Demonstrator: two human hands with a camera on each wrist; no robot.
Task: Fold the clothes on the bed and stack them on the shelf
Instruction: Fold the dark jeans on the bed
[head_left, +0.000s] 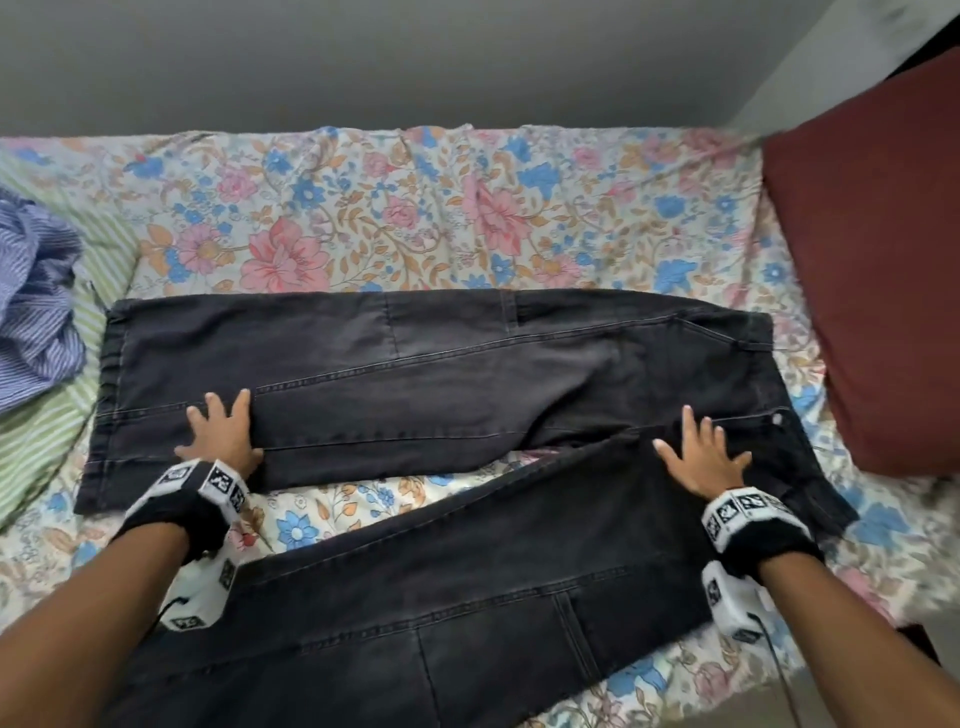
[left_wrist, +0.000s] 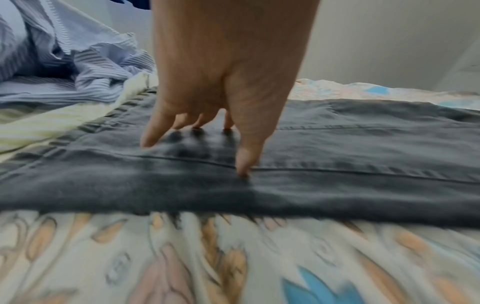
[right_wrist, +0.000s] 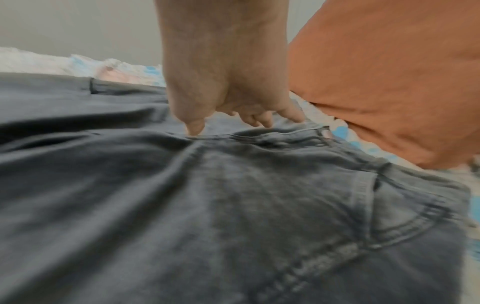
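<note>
Lying spread on the floral-print bedsheet (head_left: 395, 208), the washed-black denim jeans (head_left: 415, 374) have their two legs splayed apart, unfolded. The left hand (head_left: 221, 434) presses flat with fingers spread on the far leg near its hem; the right hand (head_left: 698, 460) rests likewise near the waistband, neither gripping. A crumpled blue-striped shirt (head_left: 36, 306) waits at the left. No shelf shows; folding looks barely begun.
</note>
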